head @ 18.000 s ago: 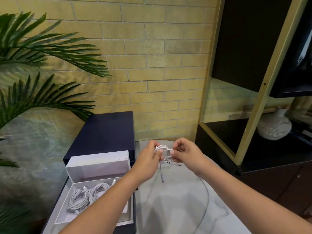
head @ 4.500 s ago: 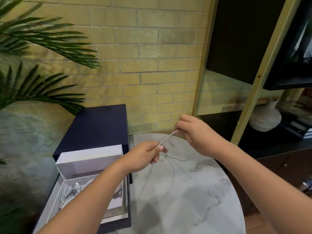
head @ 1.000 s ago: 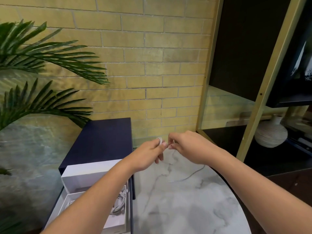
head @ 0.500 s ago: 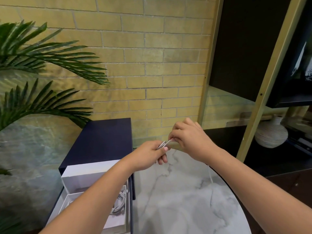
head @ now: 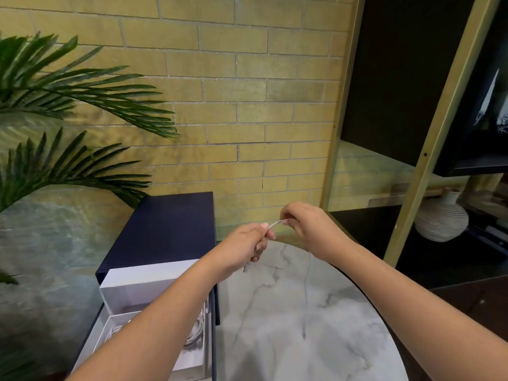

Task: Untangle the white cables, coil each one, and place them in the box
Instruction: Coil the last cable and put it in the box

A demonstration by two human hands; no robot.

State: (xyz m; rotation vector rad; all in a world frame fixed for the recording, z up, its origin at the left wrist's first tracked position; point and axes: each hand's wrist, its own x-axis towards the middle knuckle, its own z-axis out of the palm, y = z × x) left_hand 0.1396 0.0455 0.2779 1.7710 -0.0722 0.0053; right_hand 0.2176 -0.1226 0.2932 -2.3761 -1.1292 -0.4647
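Above the far edge of the marble table, my left hand (head: 248,243) and my right hand (head: 308,226) each pinch a thin white cable (head: 275,224). A short taut stretch of it runs between them. One end pokes out below my left fist, and a long tail hangs from my right hand down to the tabletop. The open white box (head: 129,287) sits at the lower left, partly hidden by my left forearm. Coiled white cables (head: 196,329) lie inside it.
A round marble table (head: 288,325) fills the lower middle. The white box rests in a dark blue case whose lid (head: 165,229) stands behind it. Palm fronds (head: 68,105) reach in from the left. A gold-framed dark shelf (head: 439,133) with a ribbed vase (head: 441,217) stands to the right.
Over the last second my hands have drawn slightly apart, stretching a short length of cable between them. The loose tail has swung from lying across the table to hanging below my right hand.
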